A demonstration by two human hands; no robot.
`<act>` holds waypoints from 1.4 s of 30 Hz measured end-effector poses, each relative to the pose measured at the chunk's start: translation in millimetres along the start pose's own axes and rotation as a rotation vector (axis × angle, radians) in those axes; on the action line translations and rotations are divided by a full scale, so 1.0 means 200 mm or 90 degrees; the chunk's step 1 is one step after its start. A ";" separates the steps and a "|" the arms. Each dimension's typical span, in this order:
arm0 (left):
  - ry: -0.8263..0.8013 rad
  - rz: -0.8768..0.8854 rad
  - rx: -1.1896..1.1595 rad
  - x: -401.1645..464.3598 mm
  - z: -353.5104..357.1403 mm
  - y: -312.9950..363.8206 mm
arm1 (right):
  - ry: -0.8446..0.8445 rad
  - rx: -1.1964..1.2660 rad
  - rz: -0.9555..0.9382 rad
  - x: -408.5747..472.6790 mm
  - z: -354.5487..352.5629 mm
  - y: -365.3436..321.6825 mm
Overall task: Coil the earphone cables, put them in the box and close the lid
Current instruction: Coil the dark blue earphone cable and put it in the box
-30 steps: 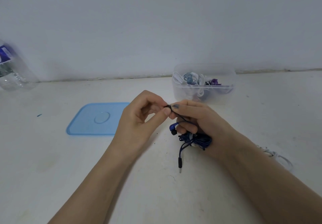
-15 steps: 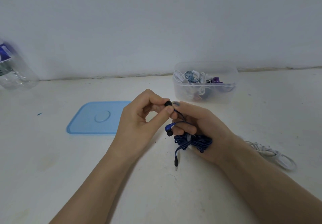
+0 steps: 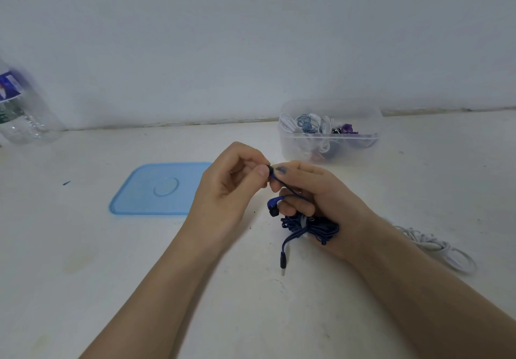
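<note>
White table [image 3: 83, 247], blue lid [image 3: 156, 191] lying flat, clear box [image 3: 290, 146], plastic bottle [image 3: 25, 118], white cable [image 3: 435, 249]

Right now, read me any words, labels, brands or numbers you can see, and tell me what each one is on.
No text here is legible.
Bottle label: blue and white print, too blurred to read.
Blue lid: only a raised round mark, no lettering.
Clear box: no visible print.
Blue earphones: no readable marking.

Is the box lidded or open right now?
Open. The clear box has no lid on it; the blue lid lies flat on the table, apart from the box.
</note>
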State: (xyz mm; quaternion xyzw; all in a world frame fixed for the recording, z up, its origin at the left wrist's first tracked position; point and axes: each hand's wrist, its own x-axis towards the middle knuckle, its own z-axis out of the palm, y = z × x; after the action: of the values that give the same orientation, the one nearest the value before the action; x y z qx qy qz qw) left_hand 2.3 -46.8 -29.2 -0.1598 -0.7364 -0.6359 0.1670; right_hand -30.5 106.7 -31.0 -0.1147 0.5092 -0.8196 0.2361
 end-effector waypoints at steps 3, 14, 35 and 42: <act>0.001 -0.010 -0.020 0.00 0.00 0.00 | -0.003 0.004 0.002 0.00 0.00 0.00; 0.008 -0.015 0.035 -0.01 -0.01 -0.01 | 0.053 0.013 -0.007 0.01 -0.01 -0.01; 0.045 -0.045 0.085 -0.01 -0.04 -0.03 | 0.097 -0.015 -0.041 0.00 -0.01 -0.01; 0.055 -0.014 0.112 0.00 -0.04 -0.04 | 0.093 -0.064 -0.068 0.01 -0.02 0.00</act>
State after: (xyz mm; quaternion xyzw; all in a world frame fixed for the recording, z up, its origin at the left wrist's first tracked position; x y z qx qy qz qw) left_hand -0.2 -56.4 -34.8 -0.1087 -0.7831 -0.5769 0.2051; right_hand -34.5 109.3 -33.6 -0.0935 0.5584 -0.8108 0.1485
